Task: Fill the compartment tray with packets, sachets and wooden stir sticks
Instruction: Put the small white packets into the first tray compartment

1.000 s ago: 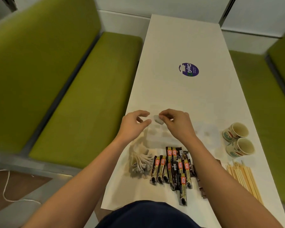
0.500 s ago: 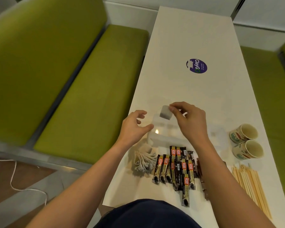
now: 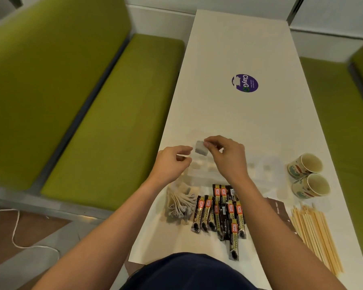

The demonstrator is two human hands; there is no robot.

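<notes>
The gap between the two hands has closed since a moment ago: the left hand point(image 3: 172, 164) has brought its forefinger right up beside the sachet point(image 3: 201, 148), where before it sat well apart from it. Whether that fingertip touches the sachet cannot be told. The left hand's fingers are loosely curled, with forefinger and thumb a little apart and nothing visible between them.

The right hand point(image 3: 226, 158) pinches the small grey-white sachet by its upper right corner between thumb and forefinger, its other fingers curled in. The sachet hangs in the air above the far left end of the tray point(image 3: 264, 172), which is pale and hard to make out against the white counter point(image 3: 239, 122).

Near the counter's front edge, from left to right, lie:
- a fanned pile of sachets point(image 3: 180, 204)
- a cluster of dark stick packets point(image 3: 220, 212)
- brown packets point(image 3: 278, 210), partly hidden by the right forearm
- a bundle of wooden stir sticks point(image 3: 316, 233)

Two paper cups point(image 3: 304, 166) lie on their sides, one beside the other, just right of the tray. A round purple sticker point(image 3: 245, 83) sits farther back on the counter, and a green bench point(image 3: 113, 122) runs along the left.
</notes>
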